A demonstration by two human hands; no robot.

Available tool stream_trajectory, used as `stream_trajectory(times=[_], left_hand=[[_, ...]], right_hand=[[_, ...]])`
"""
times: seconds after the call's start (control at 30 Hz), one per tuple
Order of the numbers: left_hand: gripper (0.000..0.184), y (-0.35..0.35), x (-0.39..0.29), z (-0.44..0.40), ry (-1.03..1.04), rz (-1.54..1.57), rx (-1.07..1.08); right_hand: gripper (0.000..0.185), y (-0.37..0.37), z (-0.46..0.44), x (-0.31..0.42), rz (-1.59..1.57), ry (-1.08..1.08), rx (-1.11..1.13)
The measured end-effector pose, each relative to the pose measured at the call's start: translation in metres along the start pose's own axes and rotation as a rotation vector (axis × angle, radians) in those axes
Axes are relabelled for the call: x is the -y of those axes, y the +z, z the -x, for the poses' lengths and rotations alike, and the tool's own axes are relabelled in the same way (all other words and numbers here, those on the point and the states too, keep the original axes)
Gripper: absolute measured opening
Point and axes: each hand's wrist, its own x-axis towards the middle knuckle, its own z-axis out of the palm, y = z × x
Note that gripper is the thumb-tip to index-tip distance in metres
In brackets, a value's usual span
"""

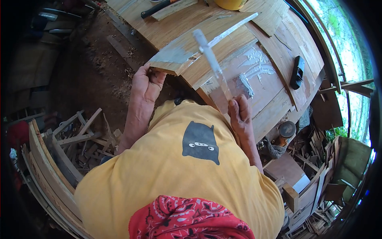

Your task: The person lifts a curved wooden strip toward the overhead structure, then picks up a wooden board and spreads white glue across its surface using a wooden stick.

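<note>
My left hand (pixel 146 87) grips the near left corner of a wooden board (pixel 227 30), with the fingers curled under its edge. Grey-white paste is smeared over part of that board and along its long edge. In my right hand (pixel 241 114) is a flat wooden stick (pixel 213 61), pinched near its lower end. White paste coats most of the stick, and its far end is over the board's edge. Beneath it lies a wooden panel (pixel 227 93) with white smears and a grey lump of paste (pixel 244 85).
A black hand plane (pixel 297 72) rests on the right of the workbench. At the top are a yellow container (pixel 230 3) and a tool with a black and orange handle (pixel 156 8). Scrap wood (pixel 89 135) is piled left, with more at lower right near a round-topped container (pixel 287 130).
</note>
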Motion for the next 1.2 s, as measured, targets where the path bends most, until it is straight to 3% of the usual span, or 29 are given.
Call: stream_trajectory(times=[0.37,0.67,1.07,1.2], left_hand=[[0.022,0.012,0.007,0.009,0.051,-0.002,-0.039],[0.025,0.006,0.009,0.005,0.021,0.055,-0.016],[0.027,-0.001,0.009,0.002,0.016,0.051,0.013],[0.026,-0.005,0.006,-0.001,-0.018,0.069,0.033]], right_hand=[[0.014,0.0,0.002,0.012,0.103,-0.245,0.073],[0.013,0.0,0.0,0.013,0.23,-0.412,-0.059],[0.017,-0.001,0.0,0.009,0.268,-0.378,-0.183],[0.021,0.003,-0.001,0.008,0.125,-0.285,-0.196]])
